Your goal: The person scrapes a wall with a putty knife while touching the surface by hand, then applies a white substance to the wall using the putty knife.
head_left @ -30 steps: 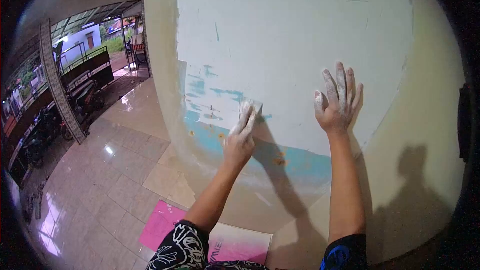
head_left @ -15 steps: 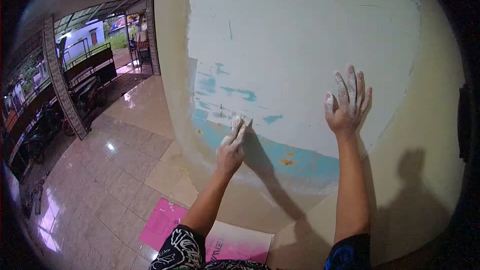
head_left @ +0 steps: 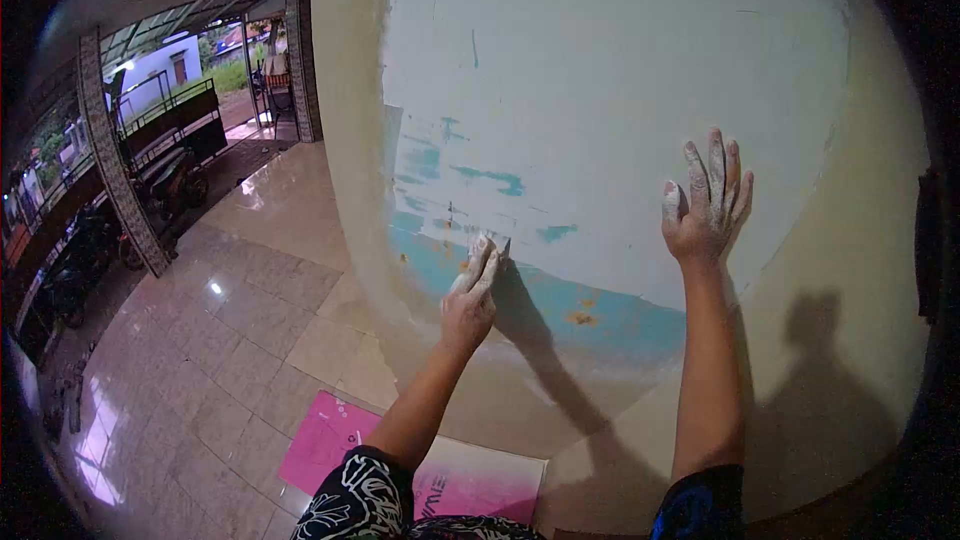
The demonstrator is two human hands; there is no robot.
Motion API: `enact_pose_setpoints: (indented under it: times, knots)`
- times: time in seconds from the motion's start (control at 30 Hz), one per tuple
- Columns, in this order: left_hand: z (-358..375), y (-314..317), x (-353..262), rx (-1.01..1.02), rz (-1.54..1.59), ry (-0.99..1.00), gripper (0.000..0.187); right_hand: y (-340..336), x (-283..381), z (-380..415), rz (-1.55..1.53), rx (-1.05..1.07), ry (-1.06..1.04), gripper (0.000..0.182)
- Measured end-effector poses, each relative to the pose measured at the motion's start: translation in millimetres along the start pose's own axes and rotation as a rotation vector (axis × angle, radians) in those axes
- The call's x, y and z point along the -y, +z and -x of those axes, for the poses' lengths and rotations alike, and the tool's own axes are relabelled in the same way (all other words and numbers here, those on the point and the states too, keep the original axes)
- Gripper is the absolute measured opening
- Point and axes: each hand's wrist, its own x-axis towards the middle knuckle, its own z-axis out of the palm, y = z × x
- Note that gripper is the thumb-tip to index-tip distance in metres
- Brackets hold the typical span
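Observation:
My left hand (head_left: 472, 292), fingers whitened with putty, is closed on a small flat putty scraper (head_left: 503, 246), most of it hidden by the fingers. It is against the wall at the lower edge of a large white putty layer (head_left: 590, 60). Below that edge runs a band of turquoise old paint (head_left: 640, 316) with rusty brown spots. Turquoise streaks (head_left: 490, 180) show through the white just above my left hand. My right hand (head_left: 704, 208), also dusted white, lies flat on the puttied wall to the right, fingers spread, holding nothing.
On the floor at the wall's foot lies a pink and white printed sheet (head_left: 325, 445). Glossy tiles (head_left: 215, 340) stretch left toward a tiled post (head_left: 120, 150), parked motorcycles (head_left: 175, 185) and a gate. Shadows of my head and arm fall on the wall.
The view has shifted slightly, so the wall sits a little further right. My left hand has slid marginally down the wall; my right hand keeps its place on it.

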Motion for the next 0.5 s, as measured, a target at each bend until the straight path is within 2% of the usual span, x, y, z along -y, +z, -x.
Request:
enact_pose_setpoints:
  times: [0.03,0.13,0.17,0.27,0.37,0.47,0.5]
  knots:
    - [7,4,4,-0.083,-0.053,0.089,0.056,4,-1,2,-0.009,-0.015,-0.002,0.055]
    - [13,7,-2,-0.044,-0.054,0.0,0.058,1,1,0,-0.016,-0.028,0.002,0.052]
    - [4,10,-2,-0.142,-0.049,0.112,0.059,1,0,0,-0.003,-0.039,-0.023,0.052]
    - [-5,6,-12,-0.027,-0.009,0.018,0.056,2,0,0,-0.005,-0.042,-0.021,0.052]
    - [27,20,5,0.011,-0.059,0.01,0.054,4,-3,0,-0.023,-0.029,-0.013,0.051]
    - [24,18,1,-0.045,-0.023,0.056,0.054,5,-3,2,-0.044,-0.031,0.0,0.051]
    - [17,12,-8,0.018,-0.003,-0.03,0.054,4,-3,1,-0.047,-0.023,0.002,0.051]
